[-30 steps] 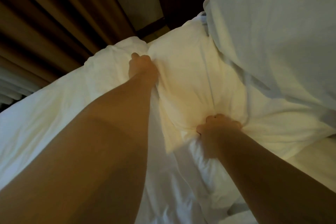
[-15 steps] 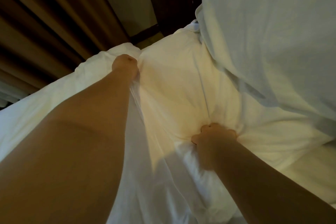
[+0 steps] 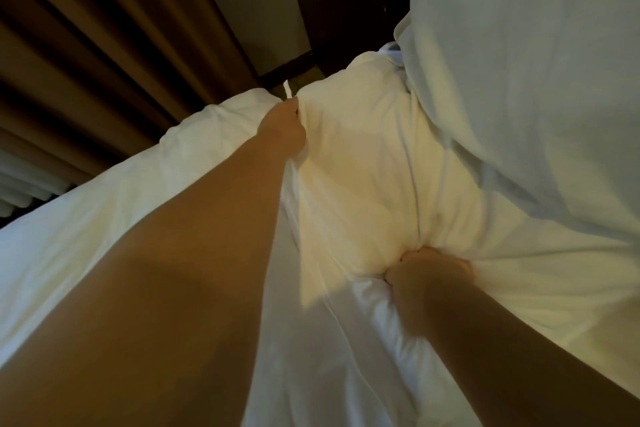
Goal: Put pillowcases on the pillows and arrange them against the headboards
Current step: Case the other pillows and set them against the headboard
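Left hand [image 3: 282, 128], fingers probably behind pillowcase [image 3: 311, 340]

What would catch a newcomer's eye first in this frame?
The two outstretched hands stand out first: the left hand grips a fold of white pillowcase at upper centre, and the right hand clutches a bunched part of the cream pillow in the middle. A larger white pillow looms at upper right, and brown curtains hang at upper left.
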Tool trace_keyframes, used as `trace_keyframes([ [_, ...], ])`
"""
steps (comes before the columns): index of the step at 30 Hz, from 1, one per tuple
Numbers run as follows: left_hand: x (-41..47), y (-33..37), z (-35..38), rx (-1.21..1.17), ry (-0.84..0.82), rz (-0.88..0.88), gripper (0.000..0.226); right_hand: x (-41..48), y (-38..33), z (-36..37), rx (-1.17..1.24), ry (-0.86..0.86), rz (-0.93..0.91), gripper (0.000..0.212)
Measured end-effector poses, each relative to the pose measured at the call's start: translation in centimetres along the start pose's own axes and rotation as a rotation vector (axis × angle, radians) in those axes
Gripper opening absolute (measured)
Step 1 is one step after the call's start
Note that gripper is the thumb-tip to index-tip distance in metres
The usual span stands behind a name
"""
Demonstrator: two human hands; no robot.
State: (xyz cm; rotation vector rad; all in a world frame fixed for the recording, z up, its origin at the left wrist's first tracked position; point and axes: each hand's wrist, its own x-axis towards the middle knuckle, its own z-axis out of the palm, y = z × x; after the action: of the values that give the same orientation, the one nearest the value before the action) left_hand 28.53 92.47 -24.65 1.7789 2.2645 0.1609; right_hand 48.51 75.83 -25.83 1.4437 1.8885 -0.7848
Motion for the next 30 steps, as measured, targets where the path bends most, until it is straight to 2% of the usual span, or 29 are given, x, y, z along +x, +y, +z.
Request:
trace_keyframes([
  [4,-0.2,-0.1,-2.5,0.268,0.136,0.140,0.030,-0.3,-0.2,0.2,-0.027,0.014,-0.001,0.044],
  [6,-0.4,-0.8,-3.6,0.358,0.182,0.164,0.035,-0.3,-0.1,0.4,-0.017,0.030,0.009,0.043],
  [8,-0.9,-2.0,-4.2,0.417,0.100,0.060,0.044,-0.2,0.0,0.5,-0.019,0.034,0.011,0.043],
  [10,-1.6,-3.2,-4.0,0.461,0.007,-0.059,0.044,-0.2,0.1,0.5,-0.025,0.025,0.012,0.045],
  [13,-2.4,-3.3,-3.1,0.566,-0.207,-0.084,0.038,0.0,0.1,0.7,-0.040,0.030,0.002,0.045],
  [14,-2.4,-3.2,-3.0,0.561,-0.245,-0.102,0.037,0.1,0.2,0.8,-0.047,0.046,-0.001,0.044],
  [16,-1.7,-2.9,-2.7,0.509,-0.217,-0.135,0.038,0.3,0.3,1.0,-0.035,0.074,-0.010,0.043],
  [19,-2.3,-1.8,-2.3,0.440,0.018,-0.139,0.045,0.2,0.4,1.1,-0.020,0.106,-0.022,0.041],
  [22,-6.8,0.3,-1.2,0.430,0.088,0.000,0.044,0.0,0.3,1.1,-0.021,0.164,-0.020,0.038],
  [27,-17.8,2.3,2.3,0.254,0.110,0.227,0.033,-1.2,0.1,0.8,-0.001,0.177,0.005,0.040],
  [30,-25.1,3.7,4.1,0.187,0.004,0.283,0.030,-3.3,0.5,1.5,-0.070,0.233,-0.103,0.040],
])
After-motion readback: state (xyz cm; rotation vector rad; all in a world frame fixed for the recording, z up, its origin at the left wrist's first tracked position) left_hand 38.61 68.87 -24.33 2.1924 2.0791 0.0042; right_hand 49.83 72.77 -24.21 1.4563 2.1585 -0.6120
